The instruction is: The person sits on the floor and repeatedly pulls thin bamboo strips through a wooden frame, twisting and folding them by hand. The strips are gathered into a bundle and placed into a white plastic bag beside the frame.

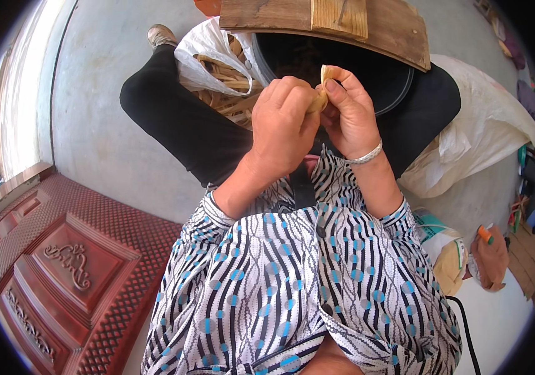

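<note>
A pale yellow, dry leaf-like strip is pinched between my two hands, its folded end standing up above my fingers. My left hand is closed, fingers curled round the strip's lower part, which they mostly hide. The thumb and forefinger of my right hand press on its upper end. Both hands are over my lap, in front of a black tub. Beyond my left hand, a white plastic bag lies open with several similar tan strips in and below it.
A wooden board with a smaller block lies across the tub's far rim. A whitish woven sack spreads at the right. A carved red-brown door panel is at the lower left. A brown cloth-like item lies at the lower right.
</note>
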`<action>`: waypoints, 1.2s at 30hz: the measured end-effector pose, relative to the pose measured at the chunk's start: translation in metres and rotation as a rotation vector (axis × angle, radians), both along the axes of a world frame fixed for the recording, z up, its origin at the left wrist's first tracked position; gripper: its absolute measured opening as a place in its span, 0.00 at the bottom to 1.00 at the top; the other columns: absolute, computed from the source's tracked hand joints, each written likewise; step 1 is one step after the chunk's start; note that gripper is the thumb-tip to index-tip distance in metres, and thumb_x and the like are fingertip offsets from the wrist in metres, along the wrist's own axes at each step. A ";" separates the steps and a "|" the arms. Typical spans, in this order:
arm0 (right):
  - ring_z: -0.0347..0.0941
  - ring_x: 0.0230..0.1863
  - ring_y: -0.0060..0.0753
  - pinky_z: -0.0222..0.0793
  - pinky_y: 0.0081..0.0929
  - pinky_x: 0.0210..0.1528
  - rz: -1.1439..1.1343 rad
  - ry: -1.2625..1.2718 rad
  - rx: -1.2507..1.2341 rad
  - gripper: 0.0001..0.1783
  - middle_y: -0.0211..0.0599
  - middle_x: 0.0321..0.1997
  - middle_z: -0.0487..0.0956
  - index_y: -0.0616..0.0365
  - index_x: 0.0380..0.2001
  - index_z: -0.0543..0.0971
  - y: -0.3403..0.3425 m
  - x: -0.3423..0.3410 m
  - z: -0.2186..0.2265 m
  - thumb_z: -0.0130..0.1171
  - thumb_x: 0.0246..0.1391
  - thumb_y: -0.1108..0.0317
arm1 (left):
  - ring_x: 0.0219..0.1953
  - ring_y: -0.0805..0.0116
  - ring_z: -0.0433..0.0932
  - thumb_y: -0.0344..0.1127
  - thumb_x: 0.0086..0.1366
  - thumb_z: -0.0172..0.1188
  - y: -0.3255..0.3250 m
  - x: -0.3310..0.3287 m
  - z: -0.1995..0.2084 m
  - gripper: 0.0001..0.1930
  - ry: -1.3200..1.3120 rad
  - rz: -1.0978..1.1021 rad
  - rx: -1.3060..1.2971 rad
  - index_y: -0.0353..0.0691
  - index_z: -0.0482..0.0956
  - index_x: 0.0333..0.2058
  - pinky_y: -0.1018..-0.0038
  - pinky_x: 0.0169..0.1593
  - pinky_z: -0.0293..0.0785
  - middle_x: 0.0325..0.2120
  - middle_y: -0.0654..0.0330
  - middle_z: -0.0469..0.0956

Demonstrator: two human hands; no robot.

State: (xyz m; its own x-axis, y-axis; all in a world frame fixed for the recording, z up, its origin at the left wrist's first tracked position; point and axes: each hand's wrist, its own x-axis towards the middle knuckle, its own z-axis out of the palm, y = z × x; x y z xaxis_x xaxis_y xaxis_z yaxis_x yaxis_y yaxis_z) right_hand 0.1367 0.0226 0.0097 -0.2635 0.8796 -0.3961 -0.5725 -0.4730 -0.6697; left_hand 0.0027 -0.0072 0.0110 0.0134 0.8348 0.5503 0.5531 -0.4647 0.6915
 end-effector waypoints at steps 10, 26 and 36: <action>0.65 0.21 0.13 0.61 0.14 0.22 0.178 -0.312 0.236 0.07 0.26 0.23 0.75 0.61 0.36 0.80 0.002 0.014 -0.012 0.60 0.57 0.70 | 0.25 0.57 0.73 0.26 0.53 0.62 0.005 -0.007 -0.008 0.07 0.007 -0.082 -0.110 0.39 0.72 0.29 0.67 0.29 0.68 0.22 0.58 0.72; 0.70 0.34 0.20 0.68 0.20 0.35 0.300 -0.769 0.782 0.03 0.31 0.39 0.74 0.66 0.32 0.77 0.007 0.020 -0.006 0.59 0.53 0.78 | 0.30 0.50 0.79 0.26 0.57 0.55 0.011 -0.013 -0.008 0.15 -0.140 -0.079 -0.607 0.36 0.69 0.44 0.62 0.34 0.73 0.26 0.51 0.79; 0.67 0.32 0.17 0.64 0.15 0.34 0.360 0.084 0.090 0.12 0.27 0.41 0.75 0.62 0.45 0.78 0.011 0.019 0.002 0.56 0.60 0.68 | 0.26 0.53 0.76 0.25 0.53 0.59 0.013 -0.013 0.008 0.09 0.038 0.091 -0.286 0.37 0.70 0.33 0.64 0.30 0.71 0.24 0.55 0.74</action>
State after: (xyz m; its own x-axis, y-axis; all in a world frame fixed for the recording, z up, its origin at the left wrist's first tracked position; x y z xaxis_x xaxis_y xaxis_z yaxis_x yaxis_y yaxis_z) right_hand 0.1562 0.0339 0.0115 -0.5900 0.7552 -0.2856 -0.4349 -0.5953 -0.6756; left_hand -0.0098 0.0063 0.0190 -0.0522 0.9546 0.2934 0.6115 -0.2018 0.7651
